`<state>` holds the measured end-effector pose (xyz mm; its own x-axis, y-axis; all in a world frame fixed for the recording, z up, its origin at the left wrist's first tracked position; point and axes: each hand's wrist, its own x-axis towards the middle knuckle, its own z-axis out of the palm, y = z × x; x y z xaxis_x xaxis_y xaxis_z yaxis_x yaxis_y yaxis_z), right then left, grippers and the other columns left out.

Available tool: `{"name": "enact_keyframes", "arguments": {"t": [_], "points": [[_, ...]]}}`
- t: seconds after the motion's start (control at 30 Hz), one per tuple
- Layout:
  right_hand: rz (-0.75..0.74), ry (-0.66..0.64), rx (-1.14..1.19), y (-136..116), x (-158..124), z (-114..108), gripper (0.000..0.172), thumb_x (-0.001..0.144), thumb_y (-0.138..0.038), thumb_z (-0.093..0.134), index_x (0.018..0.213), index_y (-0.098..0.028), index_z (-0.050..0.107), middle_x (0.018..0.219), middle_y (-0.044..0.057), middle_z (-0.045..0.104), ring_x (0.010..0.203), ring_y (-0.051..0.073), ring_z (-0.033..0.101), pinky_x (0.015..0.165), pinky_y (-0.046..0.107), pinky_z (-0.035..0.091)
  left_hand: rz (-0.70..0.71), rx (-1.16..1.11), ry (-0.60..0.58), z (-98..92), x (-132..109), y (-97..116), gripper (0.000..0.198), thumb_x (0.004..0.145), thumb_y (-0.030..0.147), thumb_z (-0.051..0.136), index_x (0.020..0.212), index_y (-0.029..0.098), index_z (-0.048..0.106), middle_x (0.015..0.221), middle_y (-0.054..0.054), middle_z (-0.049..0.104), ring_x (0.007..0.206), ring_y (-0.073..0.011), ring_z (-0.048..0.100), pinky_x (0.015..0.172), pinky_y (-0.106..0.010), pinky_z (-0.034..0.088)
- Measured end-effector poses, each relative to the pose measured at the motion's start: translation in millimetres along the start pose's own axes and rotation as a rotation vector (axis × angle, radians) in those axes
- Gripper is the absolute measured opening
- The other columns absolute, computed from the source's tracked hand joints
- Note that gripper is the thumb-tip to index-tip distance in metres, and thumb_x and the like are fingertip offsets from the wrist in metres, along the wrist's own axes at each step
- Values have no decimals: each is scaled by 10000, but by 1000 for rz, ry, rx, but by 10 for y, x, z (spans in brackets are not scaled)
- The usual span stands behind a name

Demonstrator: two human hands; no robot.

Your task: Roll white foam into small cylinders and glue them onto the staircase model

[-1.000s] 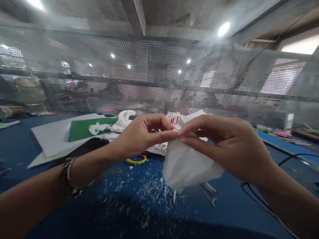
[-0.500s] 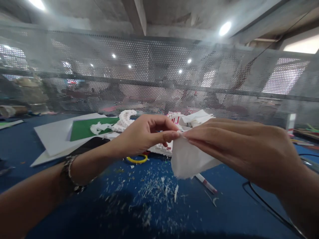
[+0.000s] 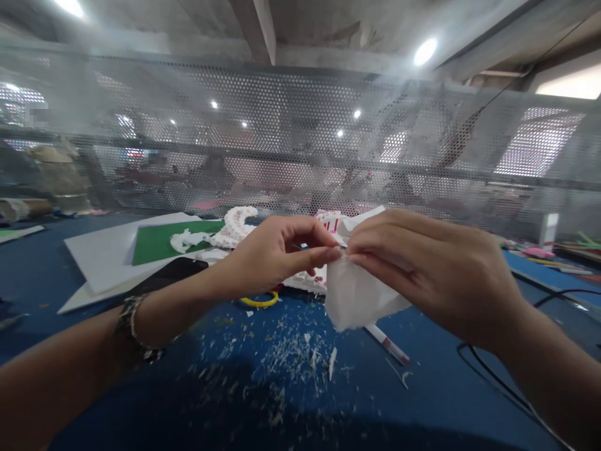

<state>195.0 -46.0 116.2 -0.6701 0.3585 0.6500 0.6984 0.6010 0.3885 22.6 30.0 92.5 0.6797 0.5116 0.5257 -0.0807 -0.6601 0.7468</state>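
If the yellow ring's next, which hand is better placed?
Left hand, likely: it is nearer the yellow ring, just above it in view. The right hand is farther off, pinching the white sheet.

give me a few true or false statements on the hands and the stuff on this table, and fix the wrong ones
1. The right hand pinches a piece of white paper. True.
2. The left hand lies flat on the table. False: the left hand is raised, its fingertips close beside the right hand's.
3. A bracelet is on the left wrist. True.
4. The tabletop is red. False: the tabletop is blue.
5. A green sheet lies over a white sheet. True.
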Motion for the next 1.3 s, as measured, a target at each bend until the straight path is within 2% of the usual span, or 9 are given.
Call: {"name": "enact_keyframes", "arguments": {"t": [0.27,0.4,0.6,0.77,0.9,1.07,1.3], "points": [[173,-36,245,27,44,43,83,798,-181,497,729,-202,538,673,-22,593,579,86,529,518,208,382,165,198,-2,-19,-27,55,48,740,180,580,707,146,585,707,-7,581,673,-89,546,567,-158,451],[251,-14,317,19,49,72,74,779,-180,521,709,-197,540,648,-34,577,559,72,506,501,193,370,183,112,21,-16,-27,58,36,723,150,591,687,154,595,683,0,577,644,-87,543,575,-166,460],[453,81,623,-59,53,158,72,774,-198,535,708,-175,551,636,-39,564,532,43,480,428,148,339,148,-91,105,14,-38,39,51,662,130,644,650,169,614,630,23,586,571,-67,532,532,-154,463],[550,117,924,-137,60,156,85,748,-199,559,676,-155,552,584,-39,530,465,29,438,367,131,307,97,-289,81,37,-51,44,86,630,146,683,606,152,601,585,31,572,539,-54,525,507,-139,465],[596,80,1172,-150,50,144,45,739,-188,577,706,-159,569,598,-37,548,472,26,471,388,115,354,96,-368,38,29,-61,52,105,621,184,702,591,156,605,589,28,578,544,-58,528,511,-144,470],[598,66,1251,-133,57,156,46,712,-164,605,678,-159,574,602,-33,564,491,32,501,412,114,395,122,-339,21,13,-71,52,89,621,181,703,599,169,618,611,19,599,576,-70,546,540,-157,481],[604,130,1212,-143,61,210,74,702,-157,607,675,-153,539,598,-48,529,471,20,463,385,111,359,158,-191,150,31,-57,74,128,614,216,706,634,170,588,620,28,573,557,-66,522,508,-151,457]]}}
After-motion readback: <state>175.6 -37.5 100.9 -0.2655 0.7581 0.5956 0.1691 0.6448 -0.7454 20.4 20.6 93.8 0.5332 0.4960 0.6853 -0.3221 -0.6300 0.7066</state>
